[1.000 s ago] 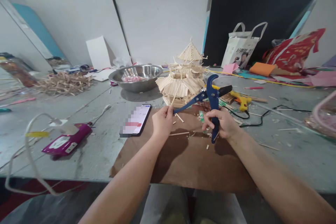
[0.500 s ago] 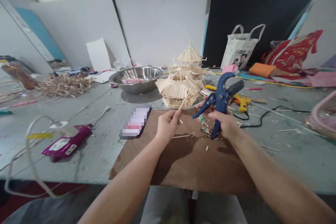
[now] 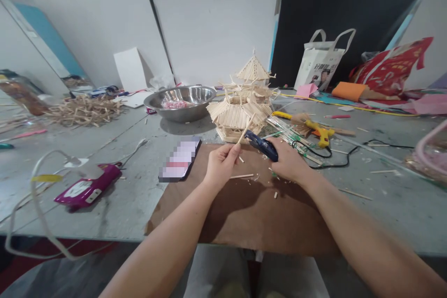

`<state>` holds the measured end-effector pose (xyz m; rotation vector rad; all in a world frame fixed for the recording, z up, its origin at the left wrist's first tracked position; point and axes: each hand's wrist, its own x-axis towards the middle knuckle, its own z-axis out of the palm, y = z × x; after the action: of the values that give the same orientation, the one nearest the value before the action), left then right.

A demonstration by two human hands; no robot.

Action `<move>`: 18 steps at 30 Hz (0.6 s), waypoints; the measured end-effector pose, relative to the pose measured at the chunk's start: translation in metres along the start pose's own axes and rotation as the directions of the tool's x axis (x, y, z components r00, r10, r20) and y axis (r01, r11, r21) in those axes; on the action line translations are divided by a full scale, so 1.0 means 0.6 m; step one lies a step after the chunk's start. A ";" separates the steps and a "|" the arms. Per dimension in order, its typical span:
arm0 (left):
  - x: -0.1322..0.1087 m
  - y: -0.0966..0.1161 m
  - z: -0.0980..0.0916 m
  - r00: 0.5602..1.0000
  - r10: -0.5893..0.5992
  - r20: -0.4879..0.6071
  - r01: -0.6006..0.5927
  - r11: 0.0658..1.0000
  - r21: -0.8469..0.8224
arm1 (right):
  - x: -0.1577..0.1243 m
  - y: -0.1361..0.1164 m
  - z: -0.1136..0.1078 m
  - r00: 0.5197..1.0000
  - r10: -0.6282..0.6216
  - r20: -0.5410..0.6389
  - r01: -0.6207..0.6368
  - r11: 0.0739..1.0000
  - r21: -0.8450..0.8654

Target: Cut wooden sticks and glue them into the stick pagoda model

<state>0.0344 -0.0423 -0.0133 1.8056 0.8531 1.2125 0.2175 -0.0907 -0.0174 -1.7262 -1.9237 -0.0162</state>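
Stick, thin and pale, is pinched between thumb and fingers of the left hand, slanting upward in front of the wooden pagoda on the counter, as I watch remotely through the head camera. In front of the pagoda and toward its right, the right hand is wrapped around a blue cutter, fingers mostly hidden from me. The cutter's head points at the stick; I cannot tell whether the two touch. A brown board lies before the pagoda, beneath both hands, with small wood scraps scattered on it. I see a phone ahead of the pagoda to its left, a metal bowl just left of it and a heap of strips farther left. Right of the pagoda rests a yellow glue gun; behind and to its right stands a white bag.
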 end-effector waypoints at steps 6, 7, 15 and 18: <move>-0.004 0.011 0.003 0.998 0.016 0.066 -0.019 0.999 0.044 | -0.001 -0.004 0.007 0.997 -0.060 0.050 0.057 0.996 0.068; -0.004 0.012 0.004 0.997 0.022 0.080 -0.027 0.998 0.063 | -0.002 -0.006 0.007 0.996 -0.059 0.062 0.054 0.996 0.074; -0.005 0.006 0.004 0.985 0.065 0.162 -0.096 0.976 0.194 | -0.007 -0.019 0.006 0.995 -0.024 0.096 0.019 0.999 0.045; -0.004 0.000 0.003 0.980 0.071 0.187 -0.113 0.968 0.225 | -0.008 -0.021 0.005 0.994 -0.026 0.110 0.023 0.999 0.022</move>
<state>0.0355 -0.0450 -0.0150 2.1301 0.8457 1.0219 0.2050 -0.0962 -0.0177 -1.7225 -2.0172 0.0918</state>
